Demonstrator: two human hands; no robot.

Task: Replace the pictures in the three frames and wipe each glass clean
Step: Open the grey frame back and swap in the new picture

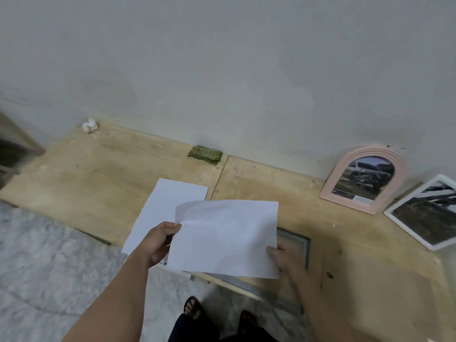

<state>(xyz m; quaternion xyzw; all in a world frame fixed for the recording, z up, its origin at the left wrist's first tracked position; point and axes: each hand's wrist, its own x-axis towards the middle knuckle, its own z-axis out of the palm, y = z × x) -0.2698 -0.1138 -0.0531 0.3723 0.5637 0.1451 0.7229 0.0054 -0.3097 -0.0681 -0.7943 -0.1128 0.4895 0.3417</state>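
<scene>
1. Nearest the camera, the left hand (158,243) pinches the left edge of a white sheet of paper (225,236) between thumb and fingers, holding it up above the pale wooden worktop (283,193)
2. The right hand (287,259) is at the sheet's lower right corner; its fingertips are hidden behind the paper, so I cannot tell whether its grip is clamped on the sheet or on the frame below
3. Under the sheet lies a grey rectangular frame (299,243), flat at the worktop's near edge and mostly covered
4. A second white sheet (167,208) lies flat beside it, its near end over the edge
5. Farther right, a white rectangular frame (424,213) lies flat, and a pink arched frame (365,177) leans on the wall; both hold dark photographs
6. Farthest, a folded green cloth (204,155) and a crumpled white tissue (90,125) sit against the wall
7. Risks, as I judge: the limp sheet could crease under a one-sided pinch; the overhanging sheet could slide to the floor; the grey frame could be nudged off its edge
8. Count: three frames, two sheets, one cloth, one tissue
</scene>
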